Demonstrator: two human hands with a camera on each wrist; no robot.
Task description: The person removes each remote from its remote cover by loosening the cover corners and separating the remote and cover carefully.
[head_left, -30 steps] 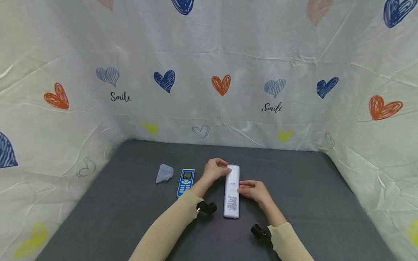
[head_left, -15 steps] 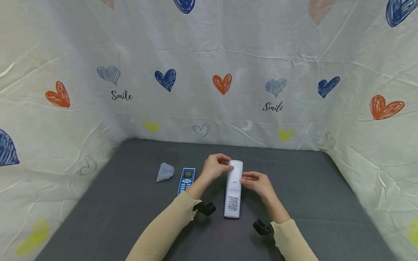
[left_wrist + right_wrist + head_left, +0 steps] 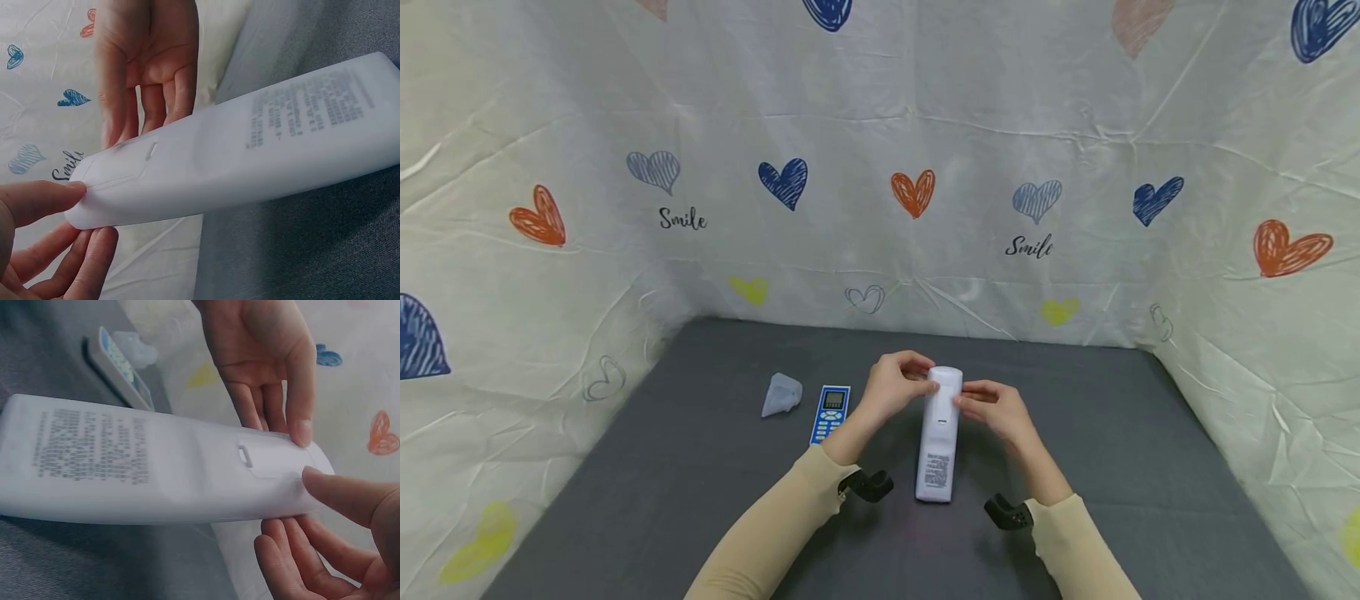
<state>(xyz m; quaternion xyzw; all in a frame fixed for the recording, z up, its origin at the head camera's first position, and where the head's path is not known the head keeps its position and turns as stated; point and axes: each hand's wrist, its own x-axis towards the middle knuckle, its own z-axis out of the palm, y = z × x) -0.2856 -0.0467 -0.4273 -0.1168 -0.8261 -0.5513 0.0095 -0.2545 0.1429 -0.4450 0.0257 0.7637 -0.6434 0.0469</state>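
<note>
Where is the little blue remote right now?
In the head view, the blue remote lies on the grey table, left of the left hand, beside a crumpled clear cover.

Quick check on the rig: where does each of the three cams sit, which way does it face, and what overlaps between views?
Head: worn on the head, faces forward and down at the grey table; both sleeved forearms show, left hand and right hand holding the white remote.
Left wrist: low beside the remote, faces the cloth backdrop; both hands show.
Right wrist: low on the opposite side, faces the blue remote; both hands show.
Shared: the white remote's labelled back and battery cover appear in all three.
</note>
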